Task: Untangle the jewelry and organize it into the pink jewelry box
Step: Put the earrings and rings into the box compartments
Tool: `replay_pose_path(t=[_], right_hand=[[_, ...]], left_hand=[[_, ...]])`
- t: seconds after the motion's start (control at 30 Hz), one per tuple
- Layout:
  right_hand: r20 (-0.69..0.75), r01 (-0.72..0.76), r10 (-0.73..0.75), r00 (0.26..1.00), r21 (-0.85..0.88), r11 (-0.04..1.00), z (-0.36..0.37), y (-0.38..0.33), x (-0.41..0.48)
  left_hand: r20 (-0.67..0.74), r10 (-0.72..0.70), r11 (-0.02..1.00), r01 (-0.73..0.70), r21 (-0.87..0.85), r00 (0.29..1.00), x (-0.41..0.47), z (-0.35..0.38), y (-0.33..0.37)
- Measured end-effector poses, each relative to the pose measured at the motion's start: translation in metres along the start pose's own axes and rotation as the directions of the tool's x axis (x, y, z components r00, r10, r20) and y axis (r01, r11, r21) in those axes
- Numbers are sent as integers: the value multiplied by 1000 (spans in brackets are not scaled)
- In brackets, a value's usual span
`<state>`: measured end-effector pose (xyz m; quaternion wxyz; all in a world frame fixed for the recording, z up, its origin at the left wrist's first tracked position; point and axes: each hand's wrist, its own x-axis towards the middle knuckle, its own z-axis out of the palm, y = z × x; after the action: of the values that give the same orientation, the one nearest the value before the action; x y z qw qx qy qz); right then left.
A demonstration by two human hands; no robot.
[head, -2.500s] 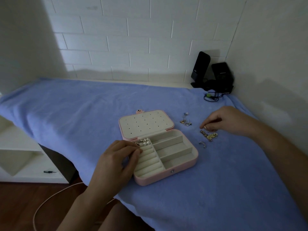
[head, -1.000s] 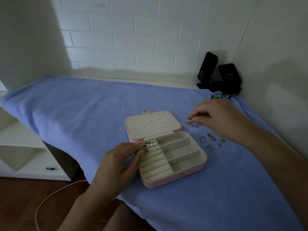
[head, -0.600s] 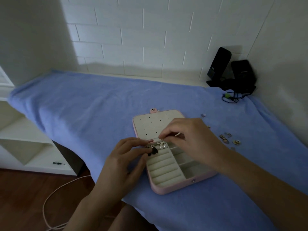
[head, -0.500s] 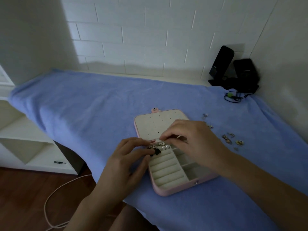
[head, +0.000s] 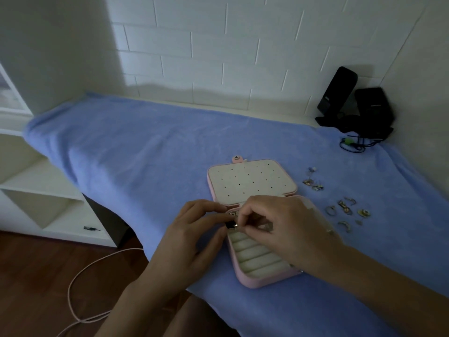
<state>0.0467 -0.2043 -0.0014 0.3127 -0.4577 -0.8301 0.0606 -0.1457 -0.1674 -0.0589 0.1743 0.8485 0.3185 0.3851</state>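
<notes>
Cannot see the right-hand compartments of the pink jewelry box (head: 252, 183), covered by the right hand (head: 286, 229). Cannot name the small piece (head: 234, 226) pinched between its fingers (head: 250, 210) and those of the left hand (head: 192, 237); can make out only a dark bit and a thin pin. Cannot sort the loose jewelry (head: 345, 210) on the desk (head: 170, 147) into kinds, too tiny for that. Cannot identify the dark tool (head: 91, 228) on the shelf (head: 73, 215) either. Lose the white cable (head: 80, 271) at the bottom edge, the desk at the right one.
</notes>
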Motion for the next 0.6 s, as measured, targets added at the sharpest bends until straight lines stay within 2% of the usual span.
replay_pose_path(t=[0.13,0.27,0.47,0.6], right_hand=[[-41,118,-131,990,-234,965,7,2,-2],[-49,205,-229,972,-294,933,12,3,-3],[60,418,-444,894,-466,779,10,-1,-4],[144,486,-478,867,-460,743,10,4,-5]], left_hand=[[-12,4,1000,-4,-7,1000,-2,0,-2],[-15,0,1000,0,-14,1000,-3,0,-3],[-27,6,1000,-7,-17,1000,-4,-1,-2],[-48,23,1000,-24,-19,999,-6,-3,0]])
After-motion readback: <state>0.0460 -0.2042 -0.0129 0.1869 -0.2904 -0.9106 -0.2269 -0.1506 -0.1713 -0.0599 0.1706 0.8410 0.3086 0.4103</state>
